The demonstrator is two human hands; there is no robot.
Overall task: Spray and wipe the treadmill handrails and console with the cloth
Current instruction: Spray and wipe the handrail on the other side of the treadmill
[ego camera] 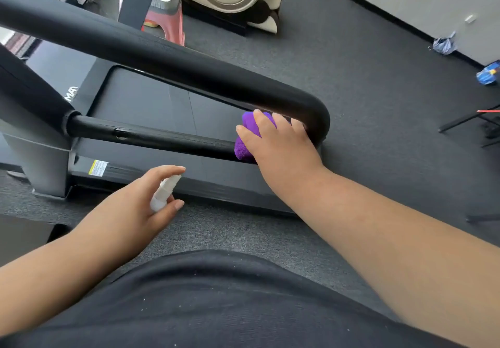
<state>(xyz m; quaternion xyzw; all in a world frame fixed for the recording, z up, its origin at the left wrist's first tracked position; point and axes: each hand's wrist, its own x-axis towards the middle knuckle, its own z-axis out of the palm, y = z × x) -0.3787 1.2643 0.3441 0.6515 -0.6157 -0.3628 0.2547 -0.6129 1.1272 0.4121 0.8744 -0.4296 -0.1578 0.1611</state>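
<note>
Head view, looking down. The treadmill handrail (167,57) is seen as a thick black padded bar running from the upper left of the frame to a bend right of centre, with a thinner lower bar (151,136) returning leftward beneath it. The purple cloth (244,141) is held against the inner side of that bend, where the lower bar meets it. It is covered and pressed by the right hand (276,144), fingers laid over it and curled onto the rail. A small white spray bottle (163,193) is gripped in the left hand (138,206) at lower centre-left, forefinger extended above the nozzle, thumb below; the bottle is held well apart from the rail, above the grey carpet (351,76). The treadmill deck (151,104) is visible under the rail. No console is seen.

Step judged in hand: wiping the handrail's end bend, with spraying apparently paused. The next move is judged to call for the cloth to be drawn along the lower bar toward the left, with the grip kept wrapped around the tube; the console is presumably left for afterward.
</note>
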